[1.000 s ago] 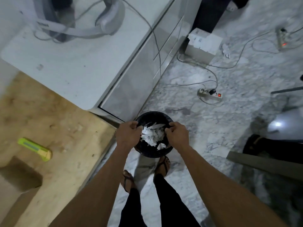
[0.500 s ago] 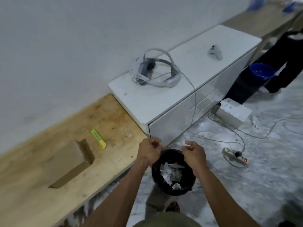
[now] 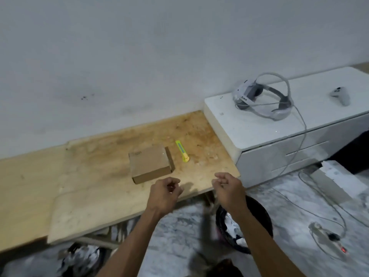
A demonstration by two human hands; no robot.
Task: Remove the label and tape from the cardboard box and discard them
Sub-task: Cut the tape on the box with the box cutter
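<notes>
A plain brown cardboard box (image 3: 150, 164) lies flat on the wooden table (image 3: 83, 176), with no label or tape visible on its top. My left hand (image 3: 164, 193) hovers just in front of the box over the table's front edge, fingers loosely curled and empty. My right hand (image 3: 228, 189) hangs at the table's right corner, also loosely curled with nothing in it. Below my right forearm stands a black bin (image 3: 261, 214) on the floor, holding white paper scraps (image 3: 233, 230).
A yellow-green utility knife (image 3: 182, 150) lies right of the box. A white drawer cabinet (image 3: 279, 136) carries a headset (image 3: 263, 98) and a controller (image 3: 341, 95). Cables and a power strip (image 3: 327, 236) lie on the marble floor. A second bin (image 3: 83, 260) sits under the table.
The view has swung up from the bin to the table. Both hands have risen from the bin's rim to the table's front edge and loosened.
</notes>
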